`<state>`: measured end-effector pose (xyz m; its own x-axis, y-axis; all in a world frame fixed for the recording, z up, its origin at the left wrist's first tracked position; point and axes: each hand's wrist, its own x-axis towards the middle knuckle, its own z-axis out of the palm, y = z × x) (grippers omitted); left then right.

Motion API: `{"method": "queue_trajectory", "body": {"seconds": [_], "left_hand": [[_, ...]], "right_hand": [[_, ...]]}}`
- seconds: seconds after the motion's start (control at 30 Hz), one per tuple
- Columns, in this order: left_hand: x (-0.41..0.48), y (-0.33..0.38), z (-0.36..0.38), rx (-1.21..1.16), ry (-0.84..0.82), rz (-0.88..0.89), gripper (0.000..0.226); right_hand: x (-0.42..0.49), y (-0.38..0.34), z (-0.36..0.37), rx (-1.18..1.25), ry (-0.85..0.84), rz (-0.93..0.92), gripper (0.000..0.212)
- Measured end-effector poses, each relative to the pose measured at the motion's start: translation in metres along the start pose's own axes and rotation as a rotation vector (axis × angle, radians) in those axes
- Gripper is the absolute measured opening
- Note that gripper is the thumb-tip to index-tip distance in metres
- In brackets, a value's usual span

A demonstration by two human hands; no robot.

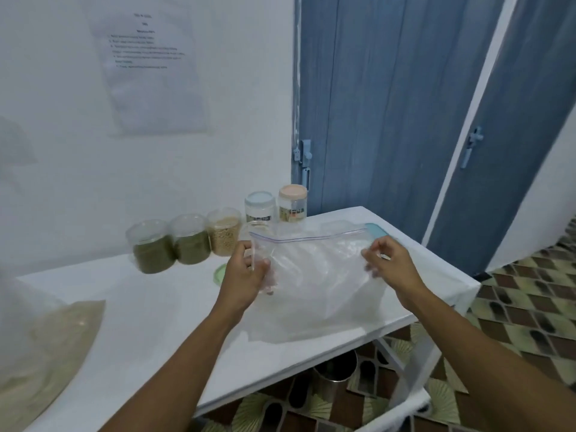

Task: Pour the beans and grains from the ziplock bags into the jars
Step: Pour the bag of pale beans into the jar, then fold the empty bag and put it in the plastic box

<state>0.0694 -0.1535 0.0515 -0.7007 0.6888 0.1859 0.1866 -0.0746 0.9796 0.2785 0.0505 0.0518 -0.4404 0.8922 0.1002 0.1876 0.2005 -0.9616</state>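
Note:
A clear ziplock bag, looking empty, is held up over the white table. My left hand pinches its left edge and my right hand pinches its right edge. Behind the bag, along the wall, stand two open jars of green beans and an open jar of pale beans. An open clear jar is half hidden behind the bag's top. Farther back stand a jar with a pale blue lid and a jar with an orange lid.
A green lid lies on the table left of my left hand, and a blue lid lies behind the bag. A full bag of pale grain fills the near left corner. A metal can stands under the table. Blue doors stand at the right.

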Motion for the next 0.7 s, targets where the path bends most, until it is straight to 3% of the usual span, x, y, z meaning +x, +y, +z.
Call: {"method": "queue_trajectory", "body": {"seconds": [0.07, 0.13, 0.2, 0.4, 0.57, 0.7], "left_hand": [[0.005, 0.000, 0.032, -0.064, 0.010, -0.036, 0.016], [0.012, 0.001, 0.063, -0.176, 0.042, -0.121, 0.012], [0.018, -0.001, 0.089, -0.237, 0.074, -0.220, 0.012], [0.032, -0.016, 0.142, -0.323, 0.101, -0.406, 0.030], [0.033, -0.059, 0.168, 0.205, 0.012, -0.259, 0.053], [0.029, -0.088, 0.196, 0.564, -0.029, -0.119, 0.042]], "right_hand": [[0.013, 0.015, -0.030, -0.009, -0.169, 0.039, 0.015], [0.025, 0.027, -0.059, -0.013, -0.362, 0.108, 0.031], [0.035, 0.036, -0.083, 0.010, -0.451, 0.126, 0.037], [0.075, 0.057, -0.134, 0.119, -0.232, 0.176, 0.020], [0.107, 0.091, -0.143, -0.346, -0.195, 0.072, 0.013], [0.119, 0.127, -0.125, -0.763, -0.222, -0.034, 0.027]]}}
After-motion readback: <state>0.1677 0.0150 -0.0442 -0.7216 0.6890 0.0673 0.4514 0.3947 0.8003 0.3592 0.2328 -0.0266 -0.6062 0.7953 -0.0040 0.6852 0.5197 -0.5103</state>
